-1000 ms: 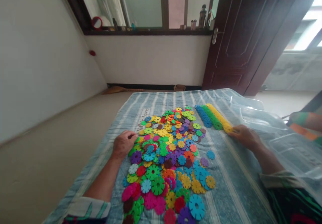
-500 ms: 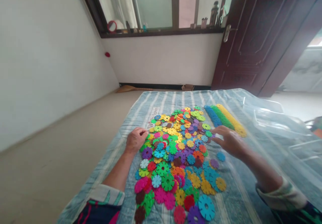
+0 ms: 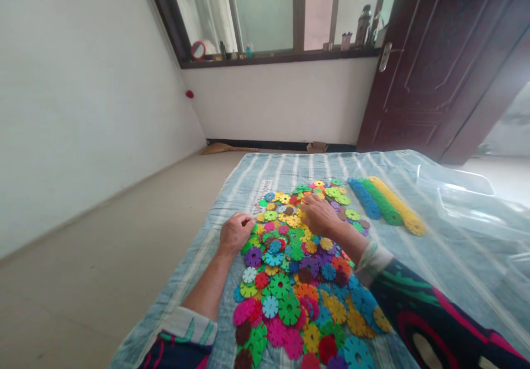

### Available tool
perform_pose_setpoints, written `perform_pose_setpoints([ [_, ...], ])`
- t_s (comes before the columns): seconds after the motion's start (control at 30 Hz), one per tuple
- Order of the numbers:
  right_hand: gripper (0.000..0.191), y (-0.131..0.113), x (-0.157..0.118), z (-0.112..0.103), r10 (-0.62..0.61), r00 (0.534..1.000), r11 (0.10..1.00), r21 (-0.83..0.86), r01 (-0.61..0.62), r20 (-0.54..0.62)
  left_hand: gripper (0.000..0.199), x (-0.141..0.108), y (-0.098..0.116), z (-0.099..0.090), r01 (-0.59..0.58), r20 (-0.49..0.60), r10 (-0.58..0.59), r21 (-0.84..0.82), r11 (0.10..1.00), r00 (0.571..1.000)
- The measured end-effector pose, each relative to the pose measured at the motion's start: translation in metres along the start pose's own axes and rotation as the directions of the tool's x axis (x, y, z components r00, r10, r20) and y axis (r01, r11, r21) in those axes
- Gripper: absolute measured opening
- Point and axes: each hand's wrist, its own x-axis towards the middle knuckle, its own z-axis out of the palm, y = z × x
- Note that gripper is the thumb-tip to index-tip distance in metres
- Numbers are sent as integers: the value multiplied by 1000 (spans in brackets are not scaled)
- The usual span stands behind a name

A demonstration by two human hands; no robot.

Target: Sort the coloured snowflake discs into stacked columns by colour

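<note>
A spread of flower-shaped notched plastic discs (image 3: 280, 284) in many colours lies heaped on a striped blue cloth. Along the left edge of the heap rests my left hand (image 3: 237, 232), its fingers curled closed; whatever is inside them is hidden. My right hand (image 3: 319, 215) reaches over the far middle of the heap, fingers bent down and close together among yellow and orange discs. Its fingertips are partly hidden, so I cannot make out what they pinch. To the right, three rows of discs lie side by side: a blue row (image 3: 364, 199), a green row (image 3: 381, 202) and a yellow row (image 3: 397, 206).
Clear plastic containers (image 3: 476, 206) stand on the cloth (image 3: 430, 264) at the right. Printed lettering (image 3: 262, 192) shows on the cloth's far left. Beyond are a window sill (image 3: 281, 58) with small items, a dark red door (image 3: 426, 70) and a broom (image 3: 217, 148) on the floor.
My right hand has moved left from the heap's right edge to over its far middle. My left hand keeps its place beside the heap. The whole view has shifted slightly.
</note>
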Motion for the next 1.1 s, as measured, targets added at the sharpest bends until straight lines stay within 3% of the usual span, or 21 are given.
perform_pose_setpoints([
  [0.13,21,1,7,3,4,999,998,-67,-1,42,24,-1,-1,1,13,-1,-13,4,1000,1000],
  [0.33,22,1,-6,12,-62,998,998,-22,62,-28,24,1,-2,1,2,6,-2,-3,1000,1000],
  [0.47,28,4,-20,17,-96,982,987,114,115,-166,25,2,-1,0,-5,5,5,-5,1000,1000],
  [0.57,29,10,-34,15,-67,944,935,309,173,-324,27,3,-1,0,-5,8,5,-1,1000,1000],
  [0.67,27,24,-52,9,62,922,859,491,146,-382,27,5,-2,0,-7,6,7,20,1000,1000],
  [0.77,22,54,-76,2,262,883,795,606,31,-390,29,8,-4,-1,-14,22,13,29,1000,1000],
  [0.93,29,126,-124,-7,598,731,654,727,-208,-329,32,17,-11,0,-1,51,-1,34,999,999],
  [1.03,31,162,-152,-9,711,644,596,726,-342,-281,32,21,-14,1,12,58,-14,49,999,998],
  [1.1,30,178,-165,-6,746,614,583,701,-412,-260,32,22,-13,0,6,51,-8,55,998,999],
])
